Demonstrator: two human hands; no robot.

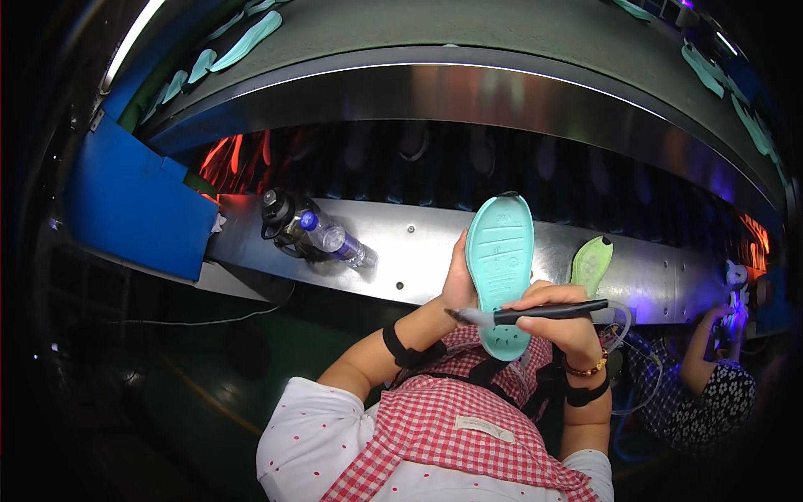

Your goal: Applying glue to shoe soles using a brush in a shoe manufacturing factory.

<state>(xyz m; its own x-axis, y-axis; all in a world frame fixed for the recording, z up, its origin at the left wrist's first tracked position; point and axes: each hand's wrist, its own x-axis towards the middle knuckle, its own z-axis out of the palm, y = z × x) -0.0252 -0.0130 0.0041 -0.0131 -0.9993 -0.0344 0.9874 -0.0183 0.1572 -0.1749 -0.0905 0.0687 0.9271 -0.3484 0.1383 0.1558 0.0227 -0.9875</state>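
A turquoise shoe sole (500, 251) stands nearly upright in front of me, with molded lines on its face, small holes at the lower end and a dark patch at the top tip. My left hand (459, 280) grips it by its left edge, fingers partly hidden behind it. In my right hand (562, 314) is a black-handled brush (548, 311) with a thin tube at its rear end. The bristles point left, across the lower part of the sole; whether they touch it I cannot tell. A green sole (592, 266) lies just beyond my right hand on the metal ledge.
On the metal ledge (435, 230) stand a dark bottle (280, 216) and a clear bottle with a blue cap (339, 240). A blue machine housing (134, 201) is at left. Beyond runs a conveyor belt (452, 25) carrying turquoise soles (247, 40). Another person (711, 376) works at right.
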